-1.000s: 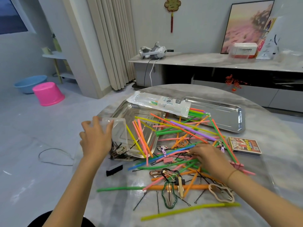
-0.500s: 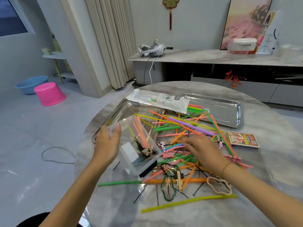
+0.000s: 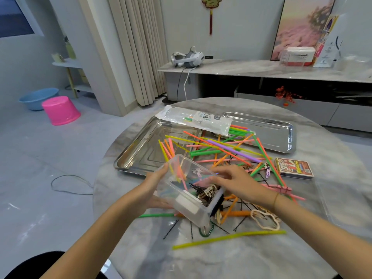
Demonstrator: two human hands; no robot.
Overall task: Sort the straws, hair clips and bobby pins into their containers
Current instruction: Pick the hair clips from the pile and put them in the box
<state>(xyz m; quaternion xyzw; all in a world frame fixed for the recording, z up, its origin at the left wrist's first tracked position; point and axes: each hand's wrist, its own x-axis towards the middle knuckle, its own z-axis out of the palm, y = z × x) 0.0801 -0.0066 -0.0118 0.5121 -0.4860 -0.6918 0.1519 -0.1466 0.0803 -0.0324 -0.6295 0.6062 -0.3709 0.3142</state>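
1. The left hand (image 3: 155,190) grips the tilted clear container (image 3: 181,206) by its left wall.
2. Bobby pins (image 3: 198,188) bunch in its near, low corner.
3. The right hand (image 3: 239,184) is at the container's right rim with its fingers curled; whether they pinch anything is hidden.
4. Loose straws (image 3: 231,150) lie far and right, mostly slanting across.

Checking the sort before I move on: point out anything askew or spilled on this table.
The clear box, held by the left hand, is tilted steeply; its bobby pins and clips are heaped in the low corner. Straws lie scattered across the table and over the nearer tray, unsorted.
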